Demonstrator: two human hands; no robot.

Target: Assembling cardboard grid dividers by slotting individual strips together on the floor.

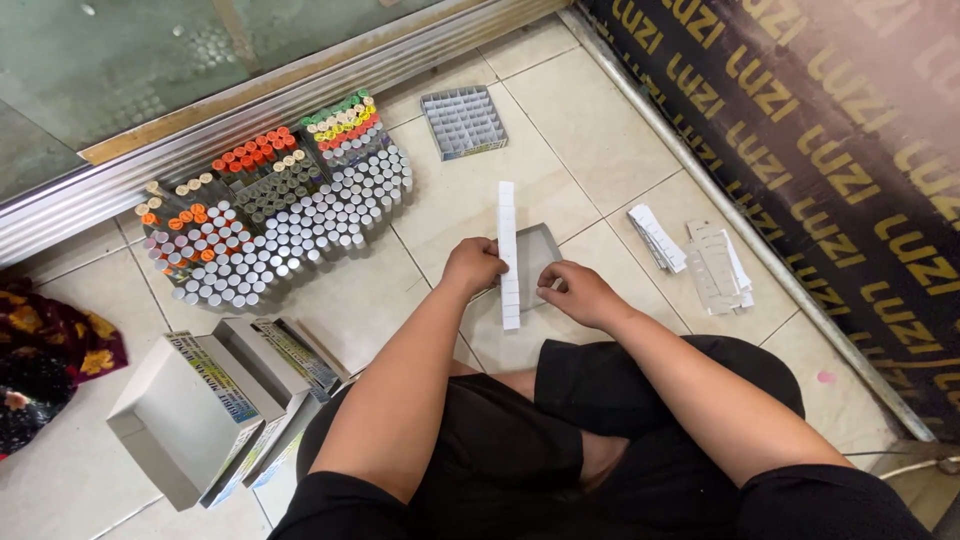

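looking down from my head, i sit cross-legged on the pale tiled floor [600, 110] with my knees in black cloth at the bottom edge. my left hand [473, 266] is closed on the long white notched strip [508, 250], fingers curled around its left edge about two thirds of the way down, so the strip stands almost straight away from me across the tile. my right hand [578, 293] rests just to the right of the strip, fingers bent down onto the small grey shallow tray [535, 255] that lies under and behind the strip; i cannot tell whether those fingers pinch the tray or only press on it. to the right, near the dark printed wall panel [850, 170], two loose stacks of white slotted strips [700, 258] lie on the floor, well apart from my hands. farther ahead sits a grey box with a white grid divider [463, 122] inside. to the left is a dense cluster of small capped vials [280, 215], mostly white caps with orange, green, yellow and cream ones at the back, standing against the metal door track [250, 110]. near my left knee lie several open grey cardboard boxes [215, 400], and a patterned cloth [50, 350] is at the far left edge.
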